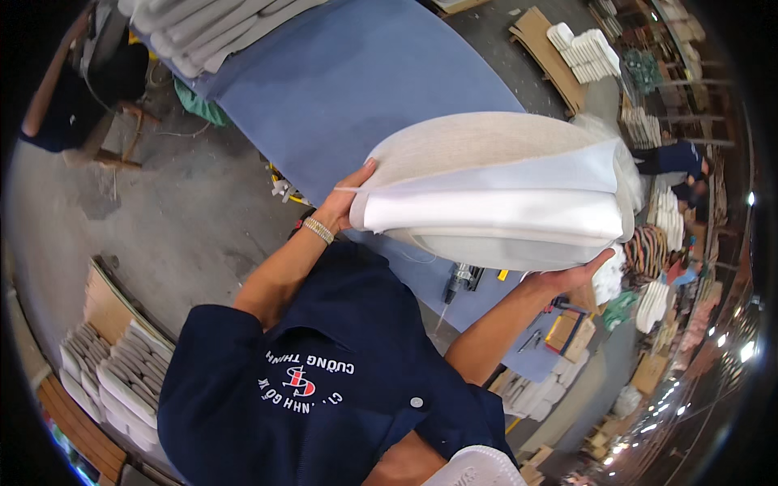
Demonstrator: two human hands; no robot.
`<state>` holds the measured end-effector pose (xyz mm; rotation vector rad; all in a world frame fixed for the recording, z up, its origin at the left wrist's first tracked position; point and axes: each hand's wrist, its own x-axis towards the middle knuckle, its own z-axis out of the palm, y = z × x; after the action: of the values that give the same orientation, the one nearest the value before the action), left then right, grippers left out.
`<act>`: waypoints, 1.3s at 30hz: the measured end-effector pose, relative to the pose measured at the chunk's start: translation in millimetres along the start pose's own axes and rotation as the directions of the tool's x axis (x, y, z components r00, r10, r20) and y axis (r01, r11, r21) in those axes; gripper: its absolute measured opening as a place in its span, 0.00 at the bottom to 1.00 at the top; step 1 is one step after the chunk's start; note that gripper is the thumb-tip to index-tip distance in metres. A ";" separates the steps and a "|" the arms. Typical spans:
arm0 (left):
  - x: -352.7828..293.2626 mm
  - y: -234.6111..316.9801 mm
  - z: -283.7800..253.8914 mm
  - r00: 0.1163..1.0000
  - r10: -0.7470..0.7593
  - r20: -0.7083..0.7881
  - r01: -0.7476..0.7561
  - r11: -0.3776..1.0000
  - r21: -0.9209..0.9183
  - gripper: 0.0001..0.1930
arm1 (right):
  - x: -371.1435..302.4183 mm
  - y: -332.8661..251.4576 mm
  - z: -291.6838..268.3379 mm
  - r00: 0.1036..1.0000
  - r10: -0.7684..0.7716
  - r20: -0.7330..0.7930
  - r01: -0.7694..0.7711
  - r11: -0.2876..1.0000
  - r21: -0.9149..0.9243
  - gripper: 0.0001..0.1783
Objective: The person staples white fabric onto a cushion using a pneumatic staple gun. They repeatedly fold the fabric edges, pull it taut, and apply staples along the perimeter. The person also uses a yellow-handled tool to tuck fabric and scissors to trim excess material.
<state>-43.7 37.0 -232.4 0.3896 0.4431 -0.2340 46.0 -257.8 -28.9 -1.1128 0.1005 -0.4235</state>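
Note:
Held up over the blue-topped table (348, 81) is a padded seat cushion (486, 166) in a beige fabric cover. White foam or lining shows along its long open side, between the cover's edges. My left hand (350, 193) grips the cushion's left end, with the thumb on top and the other fingers mostly hidden. At the lower right corner my right hand (574, 277) supports it from below, its fingers partly behind the fabric. Below the cushion, a power drill or driver (459, 280) lies on the table, between my forearms.
Stacked grey cushions (219, 32) cover the table's far left end. A tool box (565, 330) stands near the right edge. More cushion piles (121, 373) sit at lower left. One person (89, 89) is at the far left, another (677, 162) at the right.

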 end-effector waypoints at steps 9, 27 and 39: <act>-68.3 -47.0 -45.5 0.958 0.112 -0.265 -0.045 0.968 0.248 0.33 | -25.0 78.7 -123.2 0.873 0.403 0.276 -0.466 0.856 0.224 0.34; -92.4 -81.6 12.7 0.996 0.005 -0.094 0.094 0.014 0.995 0.32 | -18.8 144.5 -213.4 0.805 0.432 0.407 -0.143 0.807 -0.574 0.21; 39.9 -133.8 146.0 0.961 -0.169 0.219 -0.267 -0.362 0.893 0.43 | 3.3 109.6 -183.9 0.872 0.292 0.392 0.018 0.781 -0.624 0.08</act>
<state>4.9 -149.2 -171.3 2.2345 -0.2768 -0.5709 26.9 -374.2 -207.6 -1.8196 -0.1216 0.0500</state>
